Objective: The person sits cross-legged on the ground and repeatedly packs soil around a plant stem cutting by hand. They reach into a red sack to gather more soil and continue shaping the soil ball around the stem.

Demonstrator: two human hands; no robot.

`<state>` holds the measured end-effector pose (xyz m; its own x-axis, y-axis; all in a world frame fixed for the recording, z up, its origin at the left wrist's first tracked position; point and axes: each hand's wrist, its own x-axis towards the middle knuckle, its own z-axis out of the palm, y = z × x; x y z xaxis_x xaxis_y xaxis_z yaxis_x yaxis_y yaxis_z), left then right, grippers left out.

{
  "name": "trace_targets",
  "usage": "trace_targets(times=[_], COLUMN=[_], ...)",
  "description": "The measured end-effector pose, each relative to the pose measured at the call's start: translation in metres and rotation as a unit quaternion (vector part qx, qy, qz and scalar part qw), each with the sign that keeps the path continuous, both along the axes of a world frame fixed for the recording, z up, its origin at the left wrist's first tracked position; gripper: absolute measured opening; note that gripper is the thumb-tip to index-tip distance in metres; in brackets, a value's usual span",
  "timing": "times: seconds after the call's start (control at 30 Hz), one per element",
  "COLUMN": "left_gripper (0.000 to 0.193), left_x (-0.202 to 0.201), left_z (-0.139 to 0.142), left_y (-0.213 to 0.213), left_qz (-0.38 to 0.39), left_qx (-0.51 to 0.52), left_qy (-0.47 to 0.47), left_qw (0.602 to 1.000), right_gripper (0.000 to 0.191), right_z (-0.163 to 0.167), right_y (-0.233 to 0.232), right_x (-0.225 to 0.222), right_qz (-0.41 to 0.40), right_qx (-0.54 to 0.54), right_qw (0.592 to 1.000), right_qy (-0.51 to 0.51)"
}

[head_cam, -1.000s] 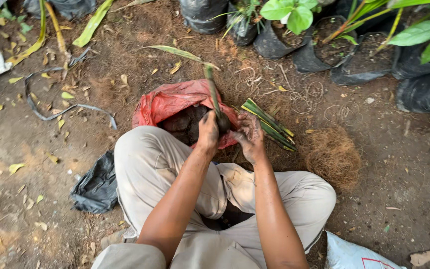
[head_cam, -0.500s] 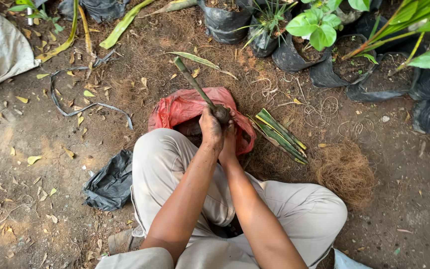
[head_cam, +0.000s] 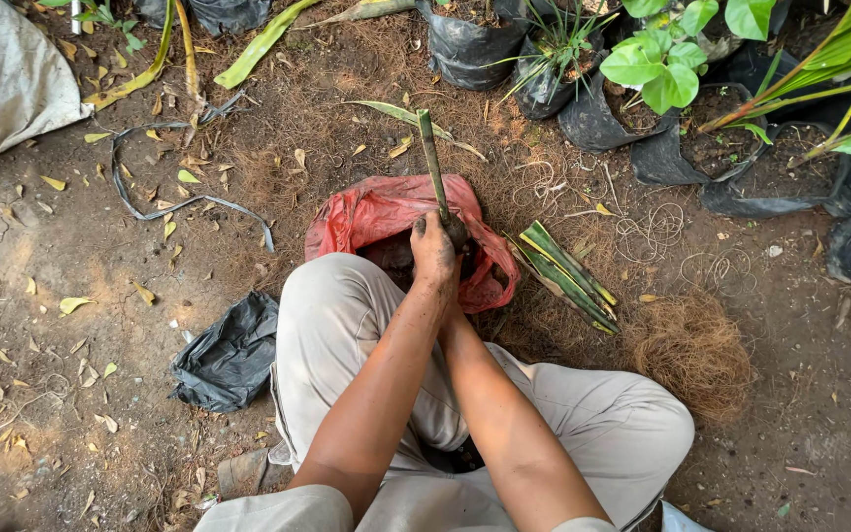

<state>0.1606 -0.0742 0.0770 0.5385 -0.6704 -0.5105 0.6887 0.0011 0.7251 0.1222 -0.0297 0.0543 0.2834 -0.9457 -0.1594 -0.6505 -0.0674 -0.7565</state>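
Between your knees, on the bare dirt floor, your two hands meet at the base of a cut green plant stalk (head_cam: 432, 163). Your left hand (head_cam: 433, 251) lies on top, fingers curled shut around the stalk's lower end where a dark clump of soil clings to it. Your right hand (head_cam: 463, 268) is almost wholly hidden beneath the left; only its forearm shows, so you cannot tell from here whether it grips the stalk or only steadies the soil.

From your hands the stalk runs straight away, its long axis pointing far and slightly left, with the cut tip well beyond your knuckles. Its base sits over the open mouth of a crumpled red plastic bag (head_cam: 386, 212), which spreads out on the ground just beyond your knees and holds dark soil.

Just right of the bag lies a small bundle of striped green stalk cuttings (head_cam: 563, 271), angled near-right, and beside that a mound of brown coconut fibre (head_cam: 696, 350). To your left, near your thigh, rests an empty black plastic nursery bag (head_cam: 229, 350). Far off, filled black nursery bags with green leafy plants (head_cam: 662, 69) stand in a row.
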Motion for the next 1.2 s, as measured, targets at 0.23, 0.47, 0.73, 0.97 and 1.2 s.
trace_targets(times=[0.23, 0.47, 0.73, 0.97, 1.2], left_gripper=[0.029, 0.026, 0.027, 0.03, 0.027], left_x=[0.003, 0.005, 0.021, 0.03, 0.037], left_z=[0.018, 0.011, 0.017, 0.024, 0.019], left_y=[0.005, 0.005, 0.002, 0.008, 0.003], left_qz=[-0.05, -0.117, -0.092, -0.103, -0.058], left_qx=[0.015, -0.014, -0.025, 0.004, -0.005], left_qy=[-0.027, 0.019, 0.05, 0.03, 0.021], left_qw=[0.998, 0.993, 0.994, 0.994, 0.998], right_gripper=[0.069, 0.074, 0.09, 0.095, 0.088], right_z=[0.006, 0.023, 0.024, 0.027, 0.032], right_y=[-0.003, 0.023, 0.023, 0.022, 0.023], right_x=[-0.001, -0.013, -0.003, 0.001, 0.001], right_qz=[0.013, 0.024, -0.068, -0.079, -0.036], right_qx=[0.003, 0.032, 0.072, 0.033, -0.026], right_qw=[1.0, 0.999, 0.993, 0.996, 0.999], right_qy=[-0.006, -0.027, -0.059, -0.015, -0.009])
